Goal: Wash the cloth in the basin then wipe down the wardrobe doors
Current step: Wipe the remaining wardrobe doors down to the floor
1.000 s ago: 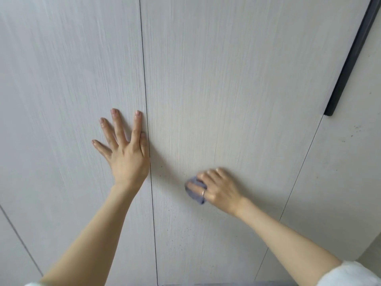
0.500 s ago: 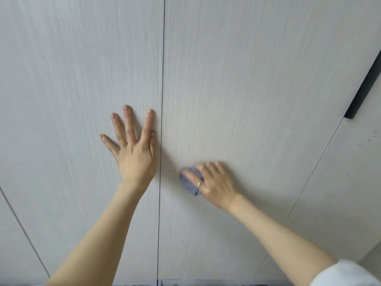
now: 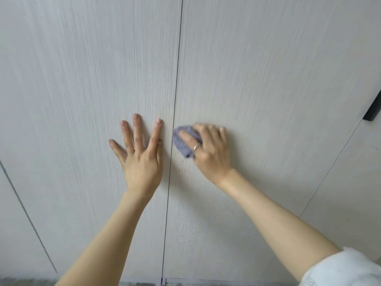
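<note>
Pale wood-grain wardrobe doors fill the view. My left hand (image 3: 140, 155) lies flat with spread fingers on the left door (image 3: 82, 100), just left of the dark seam between the doors. A small bunched purple-grey cloth (image 3: 182, 144) is pressed against the right door (image 3: 257, 79), close to the seam. My right hand (image 3: 208, 149) grips that cloth, thumb on top of it and fingers curled over it. Much of the cloth is hidden under the palm.
A black door handle (image 3: 374, 112) shows at the right edge. Small dark specks (image 3: 185, 234) dot the right door below the cloth. Further door seams run at the far left and right. A strip of floor shows at the bottom edge.
My right hand has slid the cloth up the right door and nearer the seam. The left hand has stayed flat on its door. The view has shifted left.
</note>
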### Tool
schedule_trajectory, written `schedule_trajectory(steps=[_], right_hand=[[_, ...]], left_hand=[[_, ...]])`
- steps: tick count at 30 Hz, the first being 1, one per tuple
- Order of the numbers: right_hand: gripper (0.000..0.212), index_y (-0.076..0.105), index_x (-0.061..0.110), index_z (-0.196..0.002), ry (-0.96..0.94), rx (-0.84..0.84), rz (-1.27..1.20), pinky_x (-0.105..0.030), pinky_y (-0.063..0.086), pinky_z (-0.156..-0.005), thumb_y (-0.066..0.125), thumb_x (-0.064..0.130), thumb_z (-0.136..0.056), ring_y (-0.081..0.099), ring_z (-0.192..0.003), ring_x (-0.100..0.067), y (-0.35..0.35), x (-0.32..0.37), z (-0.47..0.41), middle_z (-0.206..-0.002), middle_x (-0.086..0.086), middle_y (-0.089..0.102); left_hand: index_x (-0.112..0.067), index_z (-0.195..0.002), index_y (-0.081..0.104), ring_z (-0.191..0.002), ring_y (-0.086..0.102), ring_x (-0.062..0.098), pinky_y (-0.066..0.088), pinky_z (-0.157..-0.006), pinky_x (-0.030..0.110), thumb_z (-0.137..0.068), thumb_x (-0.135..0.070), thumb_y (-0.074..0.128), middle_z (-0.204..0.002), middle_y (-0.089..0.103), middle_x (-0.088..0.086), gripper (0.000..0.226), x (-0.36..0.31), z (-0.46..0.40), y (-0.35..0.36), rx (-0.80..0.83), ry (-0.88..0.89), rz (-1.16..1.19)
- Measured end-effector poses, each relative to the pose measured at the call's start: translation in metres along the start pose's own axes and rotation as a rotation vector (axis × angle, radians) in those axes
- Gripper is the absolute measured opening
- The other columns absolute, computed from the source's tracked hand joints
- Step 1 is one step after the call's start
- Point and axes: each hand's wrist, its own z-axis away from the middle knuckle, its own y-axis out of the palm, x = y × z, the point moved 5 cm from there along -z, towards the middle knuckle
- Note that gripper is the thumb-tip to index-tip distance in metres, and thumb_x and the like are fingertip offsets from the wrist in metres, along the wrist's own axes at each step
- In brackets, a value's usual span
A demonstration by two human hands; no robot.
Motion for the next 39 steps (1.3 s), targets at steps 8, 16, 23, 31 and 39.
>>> schedule_trajectory(steps=[8, 16, 23, 31, 39], right_hand=[[0.036, 0.07, 0.016, -0.089, -0.418, 0.27, -0.001, -0.034, 0.028, -0.062, 0.036, 0.008, -0.096, 0.049, -0.072, -0.023, 0.008, 0.028, 0.035, -0.085, -0.004, 0.064], [0.028, 0.073, 0.011, -0.097, -0.019, 0.04, -0.021, -0.035, 0.029, -0.062, 0.048, 0.002, -0.089, 0.044, -0.077, -0.026, 0.009, 0.018, -0.019, -0.088, -0.012, 0.066], [0.038, 0.069, 0.02, -0.079, -0.411, 0.395, -0.062, -0.032, 0.029, -0.063, 0.038, 0.005, -0.094, 0.047, -0.071, -0.021, 0.021, 0.063, 0.105, -0.084, -0.002, 0.064], [0.031, 0.073, 0.016, -0.101, 0.031, 0.036, -0.065, -0.034, 0.024, -0.065, 0.047, 0.002, -0.091, 0.043, -0.076, -0.023, 0.009, 0.015, 0.024, -0.097, -0.003, 0.043], [0.02, 0.073, 0.018, -0.084, -0.308, 0.349, -0.129, -0.032, 0.029, -0.061, 0.054, 0.019, -0.091, 0.045, -0.07, -0.021, 0.037, 0.082, 0.151, -0.082, -0.003, 0.063]], left_hand=[[-0.035, -0.148, 0.017, -0.143, 0.004, 0.04, 0.008, -0.104, 0.072, -0.101, -0.031, 0.029, -0.157, 0.011, 0.016, 0.049, 0.008, 0.009, 0.001, 0.001, 0.025, -0.031], [-0.036, -0.149, 0.014, -0.143, 0.003, 0.04, 0.01, -0.103, 0.074, -0.101, -0.034, 0.027, -0.157, 0.009, 0.013, 0.05, 0.026, 0.032, 0.01, 0.033, 0.022, -0.05], [-0.04, -0.149, 0.005, -0.143, 0.0, 0.041, 0.008, -0.105, 0.072, -0.101, -0.031, 0.028, -0.158, 0.006, 0.015, 0.054, 0.029, 0.039, 0.013, 0.053, -0.002, -0.021], [-0.043, -0.147, 0.004, -0.141, 0.001, 0.046, 0.004, -0.105, 0.072, -0.101, -0.032, 0.025, -0.156, 0.006, 0.018, 0.052, 0.034, 0.049, 0.025, 0.058, -0.058, 0.018], [-0.039, -0.147, 0.007, -0.139, 0.004, 0.049, 0.002, -0.105, 0.07, -0.101, -0.028, 0.026, -0.154, 0.01, 0.024, 0.051, 0.034, 0.064, 0.035, 0.017, -0.061, 0.031]])
